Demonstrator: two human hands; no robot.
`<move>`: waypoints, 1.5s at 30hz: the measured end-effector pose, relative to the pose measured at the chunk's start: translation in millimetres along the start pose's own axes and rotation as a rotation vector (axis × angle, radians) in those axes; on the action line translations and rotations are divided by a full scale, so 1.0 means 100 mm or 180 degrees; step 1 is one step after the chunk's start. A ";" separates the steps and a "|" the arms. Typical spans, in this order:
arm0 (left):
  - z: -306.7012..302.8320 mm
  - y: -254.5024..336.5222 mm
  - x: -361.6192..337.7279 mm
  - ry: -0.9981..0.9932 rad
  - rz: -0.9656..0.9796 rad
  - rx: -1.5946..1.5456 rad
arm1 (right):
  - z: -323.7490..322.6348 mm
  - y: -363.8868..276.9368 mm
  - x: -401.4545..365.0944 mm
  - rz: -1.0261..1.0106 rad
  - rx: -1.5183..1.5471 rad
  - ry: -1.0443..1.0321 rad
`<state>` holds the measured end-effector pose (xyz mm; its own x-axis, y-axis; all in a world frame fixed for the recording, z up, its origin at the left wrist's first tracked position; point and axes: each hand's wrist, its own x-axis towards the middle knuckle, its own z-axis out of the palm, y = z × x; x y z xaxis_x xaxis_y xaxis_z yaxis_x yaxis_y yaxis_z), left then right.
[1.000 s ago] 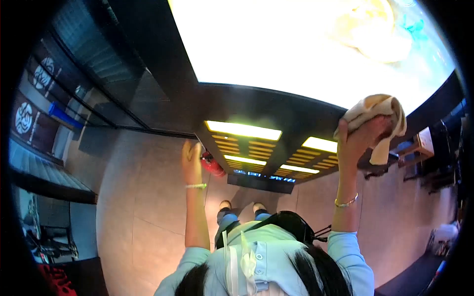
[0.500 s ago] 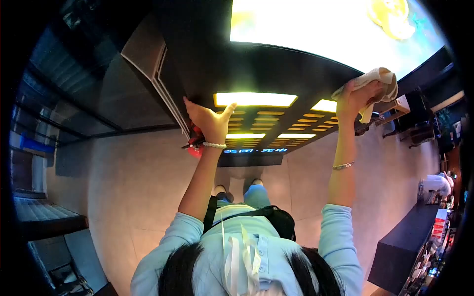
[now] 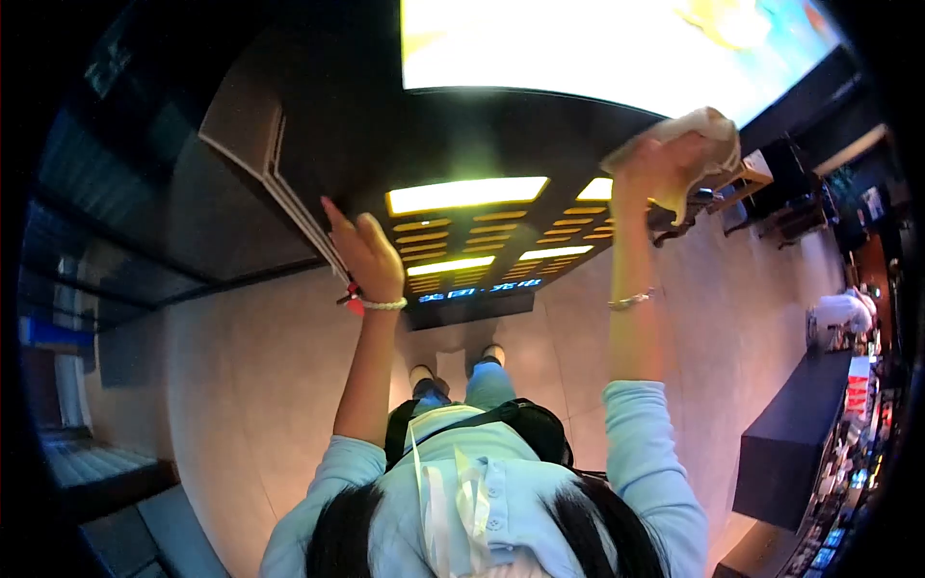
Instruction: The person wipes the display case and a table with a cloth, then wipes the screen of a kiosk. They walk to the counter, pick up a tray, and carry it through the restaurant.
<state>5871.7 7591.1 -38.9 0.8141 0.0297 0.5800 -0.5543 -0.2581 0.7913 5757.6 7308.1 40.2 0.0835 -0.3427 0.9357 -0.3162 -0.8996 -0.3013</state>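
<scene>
Right hand (image 3: 665, 166): gripping a bunched cloth, fingers curling into it; motion blur is softening the outline.
Cream cloth (image 3: 711, 130): overlapping the lower right corner of the lit display screen (image 3: 540, 58); can't tell whether it's touching the glass or only the frame.
Left hand (image 3: 369, 260): thumb standing apart from straightened fingers, hovering or resting near the left edge of the black charging cabinet (image 3: 356, 125); can't tell on contact.
Wrists: left is wearing a pale beaded bracelet (image 3: 387, 304), right a metal bangle (image 3: 632, 301).
Slot bays: glowing yellow below the screen, between the hands; blue lettering (image 3: 482, 291) is showing beneath.
Feet: standing on the tiled floor (image 3: 289, 385), facing the cabinet base.
</scene>
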 end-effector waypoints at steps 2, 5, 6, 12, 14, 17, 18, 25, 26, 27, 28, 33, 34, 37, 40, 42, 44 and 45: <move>0.02 -0.07 0.00 0.0108 0.0143 0.0049 | 0.14 -0.27 -0.11 -0.0048 0.0130 -0.0028; 0.05 -0.11 -0.01 0.0241 0.0229 0.0056 | 0.27 -1.51 -0.26 0.0100 -0.0251 -0.0527; 0.06 -0.15 -0.01 0.0358 0.0368 0.0213 | 0.26 -1.89 -0.30 -0.0078 -0.0216 -0.0815; 0.01 -0.16 0.03 0.0113 -0.0214 -0.0469 | 0.46 -2.23 -0.62 -0.1459 0.2313 -0.1792; 0.05 -0.34 0.03 0.0212 -0.0211 -0.0452 | 0.64 -1.90 -0.76 -0.2051 0.1623 -0.1511; 0.01 -0.29 0.06 0.0052 -0.0394 -0.0404 | 0.21 -1.22 -0.41 -0.1321 0.0868 -0.1350; 0.02 -0.31 0.07 0.0038 -0.0302 -0.0401 | 0.05 -0.98 -0.31 -0.0808 0.0693 -0.1208; 0.02 -0.31 0.04 0.0022 -0.0298 -0.0382 | 0.07 -0.03 -0.02 0.1082 0.0075 0.0245; 0.02 -0.28 0.03 0.0021 -0.0298 -0.0391 | 0.15 -0.24 -0.11 0.1230 -0.0389 -0.0193; 0.02 -0.26 0.04 0.0027 -0.0299 -0.0406 | 0.14 -0.60 -0.09 0.1311 -0.0859 -0.0657; 0.01 -0.25 0.04 -0.0035 -0.0363 -0.0365 | 0.25 -0.90 -0.27 0.0618 -0.0856 -0.0610; 0.04 -0.27 0.06 0.0046 -0.0088 -0.0599 | 0.22 -1.96 -0.54 -0.2069 0.1534 -0.0749; 0.03 -0.27 0.06 0.0027 -0.0065 -0.0621 | 0.27 -2.01 -0.60 -0.2009 0.1588 -0.0959; 0.05 -0.30 0.08 -0.0059 -0.0077 -0.0955 | 0.39 -1.96 -0.67 -0.1906 0.1801 -0.1432; 0.02 -0.30 0.04 -0.0025 -0.0371 -0.0342 | 0.63 -1.69 -0.63 -0.1526 0.2227 -0.2109; 0.04 -0.38 0.03 0.0002 -0.0237 -0.0369 | 0.63 -1.48 -0.52 -0.1158 0.2461 -0.2483; 0.03 -0.37 0.03 0.0064 -0.0231 -0.0266 | 0.35 -1.17 -0.27 -0.0121 0.3127 -0.2821; 0.05 -0.42 0.02 0.0078 -0.0287 -0.0497 | 0.13 -1.02 -0.09 0.0494 0.2981 -0.2765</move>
<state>5897.6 7596.9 -72.6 0.8583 0.0699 0.5083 -0.5010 -0.1002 0.8596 5801.1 7399.3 60.1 0.8026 -0.2051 0.5602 0.3734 -0.5596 -0.7399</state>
